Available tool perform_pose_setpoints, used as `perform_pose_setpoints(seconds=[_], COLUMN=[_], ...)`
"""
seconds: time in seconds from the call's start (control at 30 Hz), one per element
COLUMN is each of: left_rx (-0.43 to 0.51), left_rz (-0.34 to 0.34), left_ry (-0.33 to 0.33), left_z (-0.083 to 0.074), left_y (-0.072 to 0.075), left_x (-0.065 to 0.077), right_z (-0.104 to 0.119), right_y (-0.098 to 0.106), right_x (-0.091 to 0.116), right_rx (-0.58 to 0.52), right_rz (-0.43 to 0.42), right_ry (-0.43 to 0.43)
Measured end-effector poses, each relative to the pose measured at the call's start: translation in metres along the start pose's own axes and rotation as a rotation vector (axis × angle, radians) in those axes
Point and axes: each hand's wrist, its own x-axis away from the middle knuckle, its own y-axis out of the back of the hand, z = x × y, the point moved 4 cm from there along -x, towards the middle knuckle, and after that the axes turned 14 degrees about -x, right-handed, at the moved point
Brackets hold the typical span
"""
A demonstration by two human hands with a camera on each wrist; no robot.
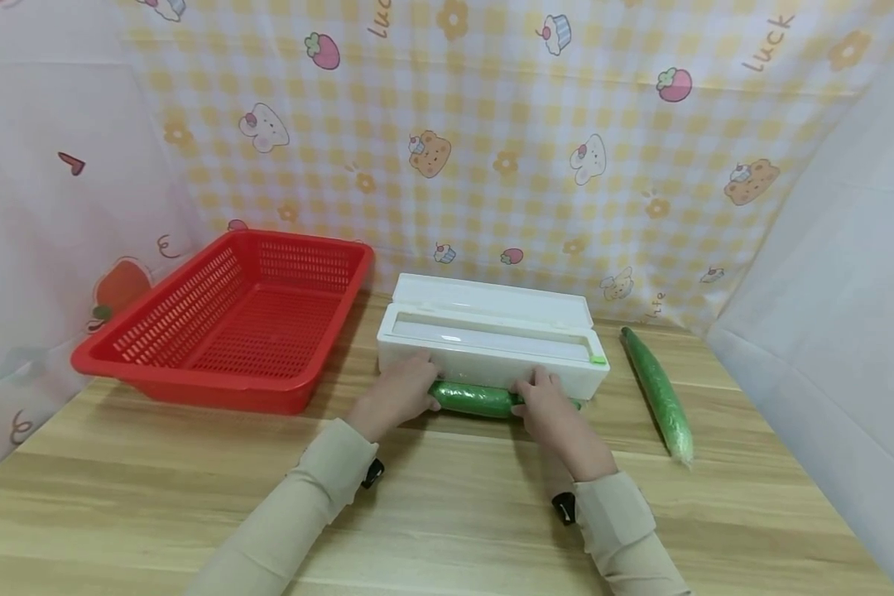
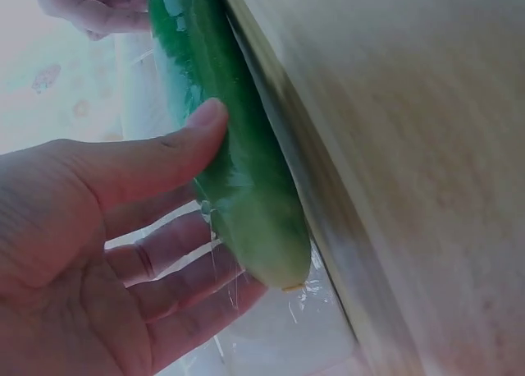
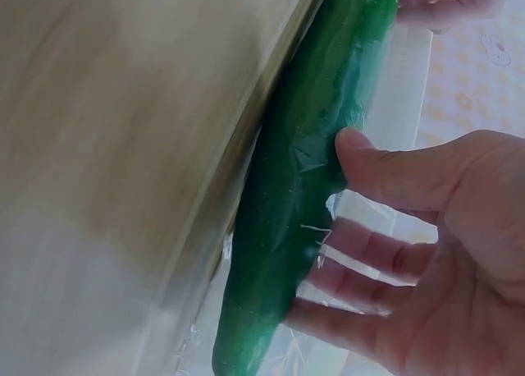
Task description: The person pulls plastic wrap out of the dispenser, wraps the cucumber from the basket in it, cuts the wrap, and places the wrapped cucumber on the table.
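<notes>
A cucumber (image 1: 477, 400) in clear film lies along the front of a white cling film box (image 1: 484, 370), on the wooden table. My left hand (image 1: 402, 391) holds its left part; in the left wrist view the thumb (image 2: 201, 130) presses the skin, with the fingers on the far side by loose film. Toward the other end, my right hand (image 1: 550, 407) holds the cucumber between thumb (image 3: 357, 150) and fingers, and creased film shows beside them. The box lid (image 1: 492, 298) stands raised at the back, and a small green piece (image 1: 598, 359) sits at its right front corner.
A red plastic basket (image 1: 194, 381) with slotted walls stands at the left. Right of the box lies another cucumber (image 1: 657, 389) with film gathered at its near end. A patterned curtain (image 1: 492, 124) hangs close behind the box.
</notes>
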Motion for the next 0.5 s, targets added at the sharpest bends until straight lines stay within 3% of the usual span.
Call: perform_pose_setpoints(seconds=[0.2, 0.5], left_rx=[-0.006, 0.000], left_rz=[-0.034, -0.013], left_ry=[0.022, 0.050], left_z=[0.002, 0.007], left_y=[0.001, 0.005], left_x=[-0.002, 0.001], right_z=[-0.004, -0.013], right_y=[0.003, 0.022], right_x=[0.001, 0.004], right_rx=[-0.027, -0.219], right_rz=[-0.020, 0.101], right_ry=[0.017, 0.019])
